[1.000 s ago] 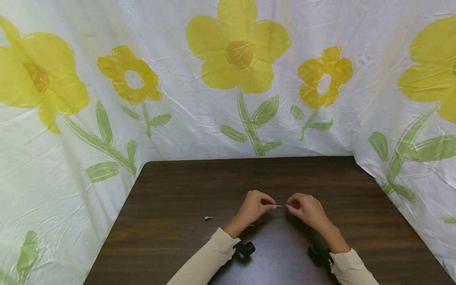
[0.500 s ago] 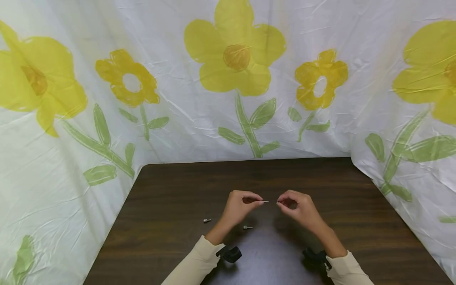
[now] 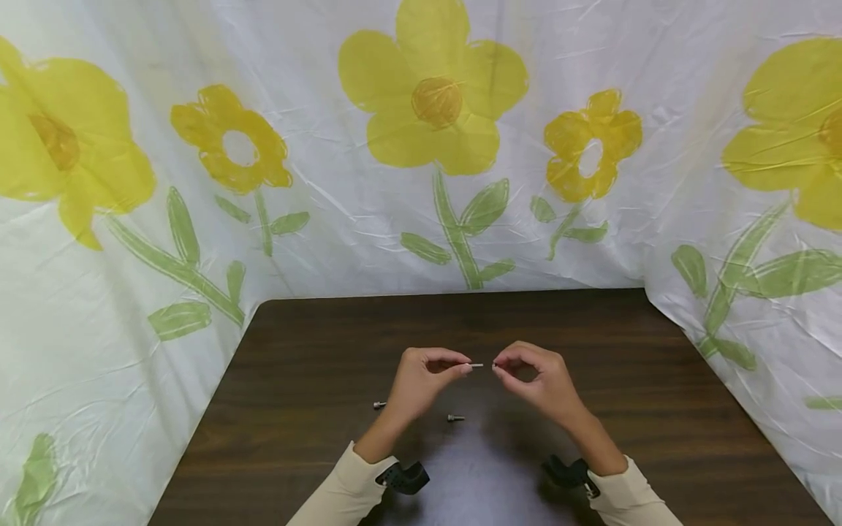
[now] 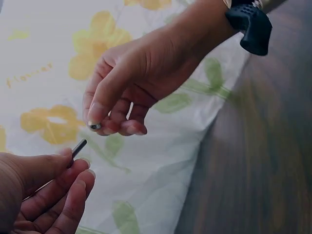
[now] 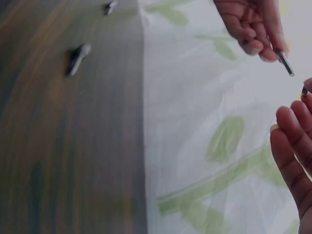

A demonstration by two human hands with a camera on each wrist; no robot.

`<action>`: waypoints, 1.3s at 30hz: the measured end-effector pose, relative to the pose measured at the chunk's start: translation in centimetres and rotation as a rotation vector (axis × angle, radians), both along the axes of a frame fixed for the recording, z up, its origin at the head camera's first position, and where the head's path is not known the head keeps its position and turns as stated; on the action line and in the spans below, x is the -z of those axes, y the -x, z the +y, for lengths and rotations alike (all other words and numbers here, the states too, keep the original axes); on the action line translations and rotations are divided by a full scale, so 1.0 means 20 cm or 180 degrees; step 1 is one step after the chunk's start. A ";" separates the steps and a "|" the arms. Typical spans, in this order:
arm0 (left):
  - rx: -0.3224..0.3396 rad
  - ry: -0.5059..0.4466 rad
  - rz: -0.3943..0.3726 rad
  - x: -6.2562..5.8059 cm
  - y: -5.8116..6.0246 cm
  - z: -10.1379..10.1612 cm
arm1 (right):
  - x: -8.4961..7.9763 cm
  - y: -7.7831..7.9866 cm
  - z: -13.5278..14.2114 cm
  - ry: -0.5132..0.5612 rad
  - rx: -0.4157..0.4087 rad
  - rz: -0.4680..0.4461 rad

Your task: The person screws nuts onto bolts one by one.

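My left hand (image 3: 416, 383) pinches a thin metal bolt (image 4: 79, 147) between thumb and fingers. The bolt's bare threaded end points toward the right hand, and its head is hidden. Opposite it, my right hand (image 3: 544, 378) pinches a small metal nut (image 4: 95, 126) at the fingertips. In the left wrist view a short gap separates bolt and nut. Both hands are raised above the dark wood table (image 3: 559, 314). The right wrist view shows the bolt (image 5: 286, 63) and an edge of the nut (image 5: 304, 91).
One loose bolt (image 3: 456, 418) lies on the table between the forearms. A second bolt (image 3: 379, 405) lies farther left, partly covered by the left wrist. A white flowered cloth (image 3: 355, 241) hangs behind and around the table. Each wrist wears a black camera mount (image 3: 404, 478).
Both hands have shifted left and slightly up, with the gap between bolt and nut narrowing. The middle loose bolt has come into view, while the left one is now partly covered.
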State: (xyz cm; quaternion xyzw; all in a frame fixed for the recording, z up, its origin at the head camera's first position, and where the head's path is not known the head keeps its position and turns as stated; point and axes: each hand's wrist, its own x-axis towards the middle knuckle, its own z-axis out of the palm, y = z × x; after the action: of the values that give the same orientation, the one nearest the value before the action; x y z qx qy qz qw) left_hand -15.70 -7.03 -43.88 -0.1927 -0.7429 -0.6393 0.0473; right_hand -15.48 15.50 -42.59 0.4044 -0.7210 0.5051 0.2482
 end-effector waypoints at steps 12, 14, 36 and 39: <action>0.0019 -0.0271 -0.0091 -0.06 -0.05 -0.06 | -0.05 -0.01 -0.11 0.0294 -0.0117 -0.0032; 0.0030 -0.0283 -0.0107 -0.06 -0.05 -0.07 | -0.05 -0.01 -0.12 0.0303 -0.0084 -0.0022; 0.0159 -0.0464 -0.0126 -0.08 -0.04 -0.10 | -0.07 -0.04 -0.17 0.0410 0.0013 -0.0305; 0.0158 -0.0472 -0.0122 -0.08 -0.04 -0.10 | -0.07 -0.04 -0.17 0.0412 0.0020 -0.0315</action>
State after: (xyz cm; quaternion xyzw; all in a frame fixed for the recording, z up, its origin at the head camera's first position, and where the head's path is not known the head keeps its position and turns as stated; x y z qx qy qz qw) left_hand -14.90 -9.02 -42.22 -0.1948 -0.6892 -0.6971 0.0313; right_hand -14.70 12.03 -41.12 0.3598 -0.6994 0.5692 0.2394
